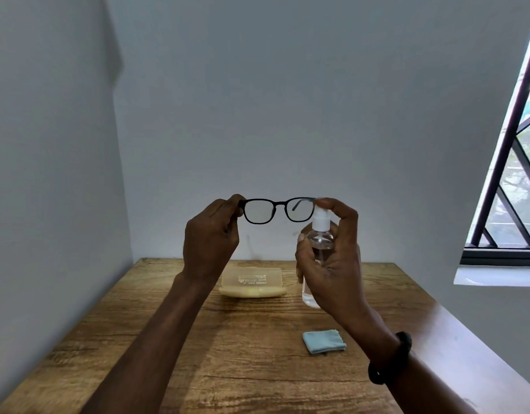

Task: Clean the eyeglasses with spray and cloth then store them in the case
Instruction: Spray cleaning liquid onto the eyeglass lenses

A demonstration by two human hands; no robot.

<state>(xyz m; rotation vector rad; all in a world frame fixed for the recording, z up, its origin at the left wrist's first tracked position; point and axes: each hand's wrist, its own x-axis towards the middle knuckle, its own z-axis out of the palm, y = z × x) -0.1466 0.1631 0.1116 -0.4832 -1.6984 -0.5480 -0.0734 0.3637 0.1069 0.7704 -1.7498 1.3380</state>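
Note:
Black-framed eyeglasses (278,210) are held up in front of the wall, lenses facing me. My left hand (210,238) pinches their left end at the hinge. My right hand (332,258) grips a clear spray bottle (319,243) with a white pump head, upright, just right of the right lens; my index finger rests on top of the pump. A translucent yellow glasses case (251,281) lies open at the back of the wooden table (227,354). A folded light-blue cloth (324,341) lies on the table below my right hand.
The table stands in a corner, with grey walls close on the left and behind. A barred window (514,174) with a white sill is at the right. A black band (389,358) circles my right wrist.

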